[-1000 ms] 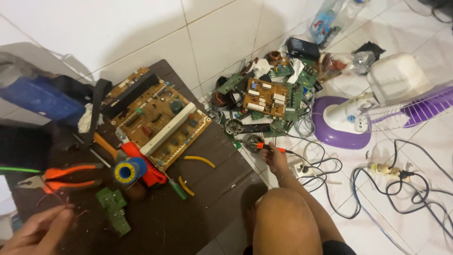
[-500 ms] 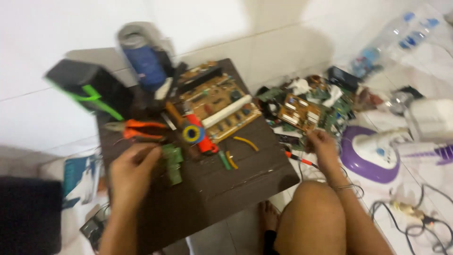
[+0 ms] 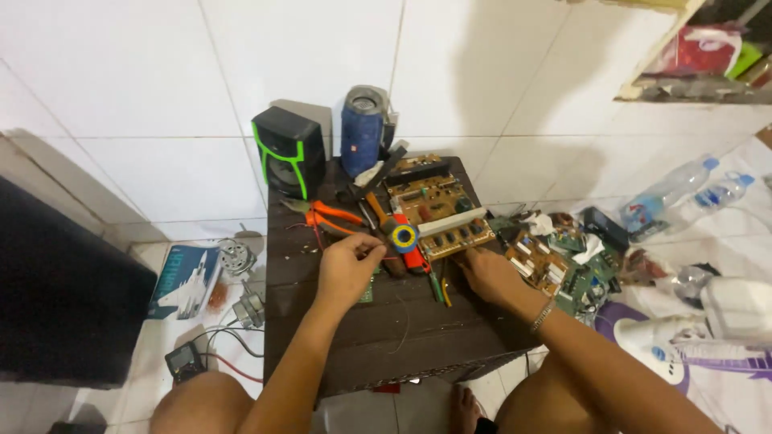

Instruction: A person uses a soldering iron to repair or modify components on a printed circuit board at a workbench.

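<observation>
I am curling my left hand (image 3: 347, 267) over a small green board (image 3: 367, 288) on the dark table (image 3: 386, 337), fingers pinched together near the solder roll (image 3: 404, 236). I am resting my right hand (image 3: 489, 273) against the big circuit board (image 3: 438, 210), fingers loosely bent; I cannot tell whether they are gripping anything.
</observation>
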